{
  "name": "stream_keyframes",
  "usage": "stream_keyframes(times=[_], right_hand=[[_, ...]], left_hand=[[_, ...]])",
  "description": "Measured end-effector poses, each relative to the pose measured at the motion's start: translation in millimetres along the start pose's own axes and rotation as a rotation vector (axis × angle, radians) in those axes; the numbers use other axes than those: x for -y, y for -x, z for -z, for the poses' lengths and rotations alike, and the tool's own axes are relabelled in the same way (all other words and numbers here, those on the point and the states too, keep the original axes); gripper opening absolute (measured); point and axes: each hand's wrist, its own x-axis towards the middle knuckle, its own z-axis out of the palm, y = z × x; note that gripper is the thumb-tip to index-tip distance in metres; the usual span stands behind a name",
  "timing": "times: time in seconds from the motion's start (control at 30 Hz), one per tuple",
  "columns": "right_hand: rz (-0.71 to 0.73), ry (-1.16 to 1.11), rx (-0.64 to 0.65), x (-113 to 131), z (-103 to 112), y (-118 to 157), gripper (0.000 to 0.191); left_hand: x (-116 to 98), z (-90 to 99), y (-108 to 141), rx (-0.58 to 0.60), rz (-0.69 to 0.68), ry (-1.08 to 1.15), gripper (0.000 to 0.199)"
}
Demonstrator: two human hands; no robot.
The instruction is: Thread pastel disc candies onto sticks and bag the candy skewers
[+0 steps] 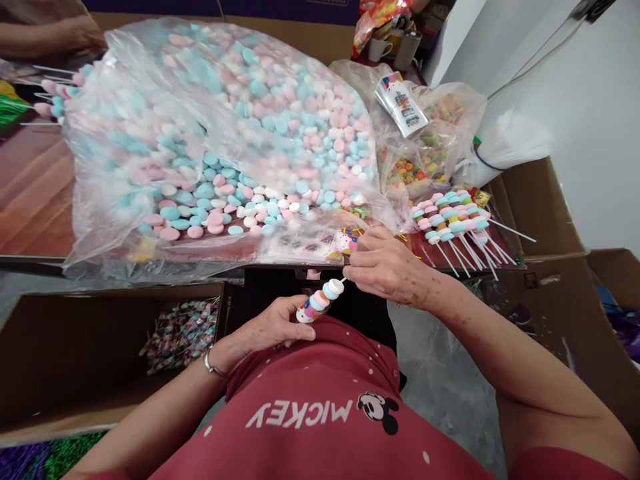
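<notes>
Reddish-brown worktop point(40, 193) stretches across the far side of your lap, carrying a big clear bag of pastel candies point(225, 100) at 11 o'clock and a pile of candy sticks point(450, 217) at 2 o'clock. Between your hands, just off the worktop's near edge, lies the threaded candy stack point(323, 299), its long axis slanting from 7 o'clock up to 1 o'clock. Your left hand point(280, 323) grasps the printed wrapper point(306, 311) around its lower end and is nearer the candies; your right hand point(385, 267) pinches the white stick point(343, 280) poking out at 1 o'clock.
</notes>
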Motion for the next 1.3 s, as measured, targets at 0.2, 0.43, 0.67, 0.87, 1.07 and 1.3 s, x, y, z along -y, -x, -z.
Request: stream_keyframes(times=[0.2, 0.43, 0.67, 0.87, 1.07, 1.3], right_hand=[[-0.226, -0.110, 0.242, 12, 4, -11, 0.031], [-0.477, -0.260, 0.483, 26, -11, -20, 0.025], [0.018, -0.136, 0.157, 9, -25, -17, 0.027], [0.054, -0.207, 0.144, 0, -30, -17, 0.024], [0.040, -0.150, 0.179, -1, -29, -16, 0.024], [-0.065, -0.097, 0.085, -1, -20, -23, 0.023]], left_hand=[[-6, 1.3, -7, -0.075, -0.127, -0.261, 0.037], [-8, -2.4, -18, -0.177, -0.242, -0.499, 0.028], [-16, -17.2, -27, -0.076, -0.166, -0.079, 0.044], [-29, -29.7, -41, -0.055, -0.210, 0.072, 0.043], [-29, -20.8, -29, -0.128, -0.191, 0.277, 0.040], [-31, -25.7, -24, -0.344, -0.202, 0.188, 0.038]])
